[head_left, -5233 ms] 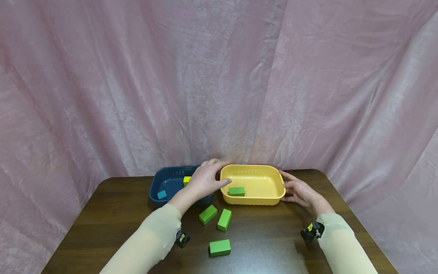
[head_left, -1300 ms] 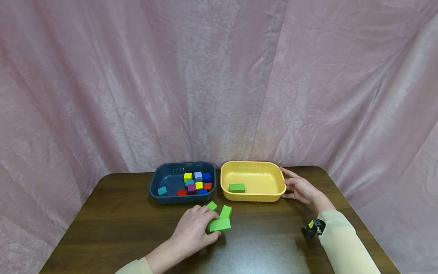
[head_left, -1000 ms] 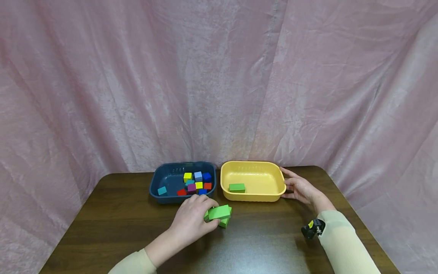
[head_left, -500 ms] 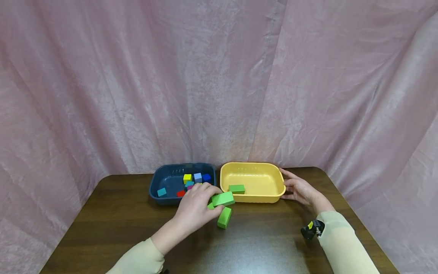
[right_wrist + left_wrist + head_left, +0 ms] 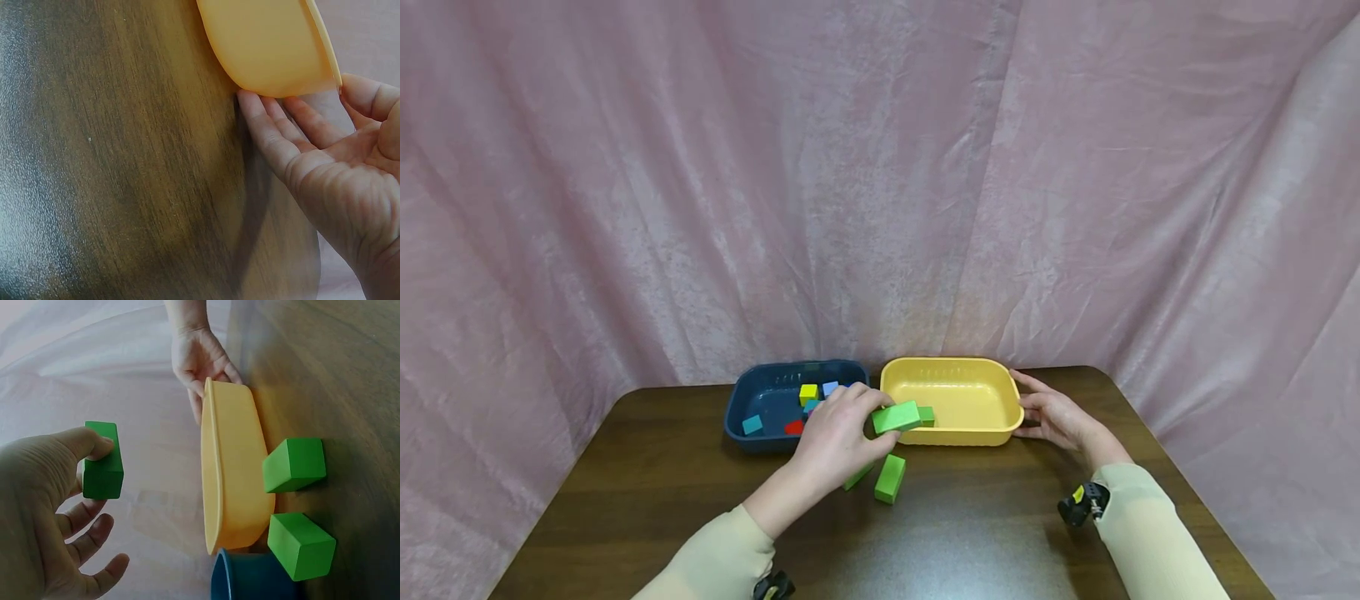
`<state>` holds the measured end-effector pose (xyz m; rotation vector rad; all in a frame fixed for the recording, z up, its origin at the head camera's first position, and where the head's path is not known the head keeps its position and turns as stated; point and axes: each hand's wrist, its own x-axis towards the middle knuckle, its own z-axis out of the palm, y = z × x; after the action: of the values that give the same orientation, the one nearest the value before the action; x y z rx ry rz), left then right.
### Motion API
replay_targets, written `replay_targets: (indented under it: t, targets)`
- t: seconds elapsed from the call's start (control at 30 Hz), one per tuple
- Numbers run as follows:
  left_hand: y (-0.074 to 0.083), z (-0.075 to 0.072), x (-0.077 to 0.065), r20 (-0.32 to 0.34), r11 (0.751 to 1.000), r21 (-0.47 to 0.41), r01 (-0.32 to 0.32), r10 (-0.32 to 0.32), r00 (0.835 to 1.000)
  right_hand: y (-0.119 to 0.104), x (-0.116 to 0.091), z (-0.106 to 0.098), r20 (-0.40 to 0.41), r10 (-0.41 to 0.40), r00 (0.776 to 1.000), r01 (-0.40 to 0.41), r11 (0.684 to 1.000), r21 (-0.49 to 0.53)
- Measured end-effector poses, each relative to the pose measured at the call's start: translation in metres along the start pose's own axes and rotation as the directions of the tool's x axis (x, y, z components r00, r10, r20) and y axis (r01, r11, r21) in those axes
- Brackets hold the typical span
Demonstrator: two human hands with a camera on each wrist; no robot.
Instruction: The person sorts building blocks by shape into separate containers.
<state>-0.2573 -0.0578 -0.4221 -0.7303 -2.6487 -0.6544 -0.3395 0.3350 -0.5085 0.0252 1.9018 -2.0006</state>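
A green rectangular block (image 5: pixel 897 417) is pinched between the thumb and fingers of my left hand (image 5: pixel 838 437), raised above the near left corner of the yellow basket (image 5: pixel 973 404). In the left wrist view the thumb presses one face of that block (image 5: pixel 104 469), while the other fingers spread below. Partly hidden behind it, another green block (image 5: pixel 927 415) lies inside the yellow basket. My right hand (image 5: pixel 1063 421) touches the basket's right end. The right wrist view shows its fairly straight fingers (image 5: pixel 269 131) against the wall and the thumb near the rim.
Two more green blocks, one upright to view (image 5: pixel 890 479) and one partly covered by my left hand (image 5: pixel 859 476), lie on the brown table (image 5: pixel 985 508). A dark blue basket (image 5: pixel 763 392) with colored cubes stands left of the yellow one. A pink curtain (image 5: pixel 880 183) hangs behind.
My left hand has taken a green block from the table's front and carried it up and rightward to the yellow basket. My right hand has stayed at the basket's end.
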Motion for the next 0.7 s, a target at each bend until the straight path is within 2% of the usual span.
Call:
replay_targets:
  t: [0.27, 0.53, 0.7]
  targets:
    - [0.001, 0.003, 0.01, -0.004, 1.0, -0.018, -0.011, 0.011, 1.0, 0.001, -0.001, 0.0, 0.002, -0.009, 1.0, 0.009, 1.0, -0.004]
    - [-0.001, 0.006, 0.033, 0.024, 1.0, -0.017, 0.019, -0.018, 1.0, 0.002, 0.0, 0.0, 0.017, -0.011, 1.0, 0.011, 1.0, 0.006]
    - [-0.003, 0.015, 0.046, 0.043, 1.0, 0.009, 0.029, -0.029, 0.999, 0.002, -0.001, 0.0, 0.019, -0.016, 1.0, 0.016, 1.0, 0.004]
